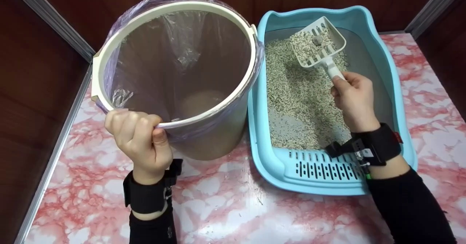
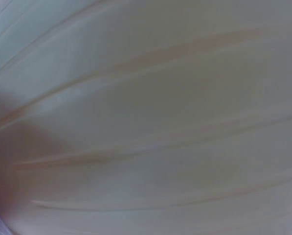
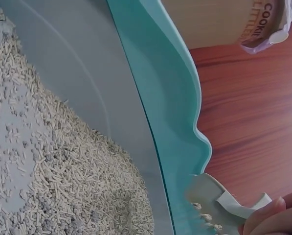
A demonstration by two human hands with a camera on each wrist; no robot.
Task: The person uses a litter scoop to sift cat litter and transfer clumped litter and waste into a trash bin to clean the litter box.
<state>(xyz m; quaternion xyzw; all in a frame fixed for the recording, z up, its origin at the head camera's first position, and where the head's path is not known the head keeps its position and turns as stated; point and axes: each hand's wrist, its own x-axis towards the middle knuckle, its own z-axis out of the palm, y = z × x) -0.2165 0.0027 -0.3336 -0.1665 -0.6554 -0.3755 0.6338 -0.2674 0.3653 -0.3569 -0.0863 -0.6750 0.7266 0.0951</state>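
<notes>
Both arms wear long black sleeves — the left sleeve point(image 1: 153, 229) ends short of the wrist; the right sleeve point(image 1: 411, 207) likewise; each wrist carries a broad black strap; the left strap point(image 1: 145, 195) is plain; the right strap point(image 1: 378, 144) bears a small red tab, a white label and a clipped-on black mount — green shows beneath it.
</notes>
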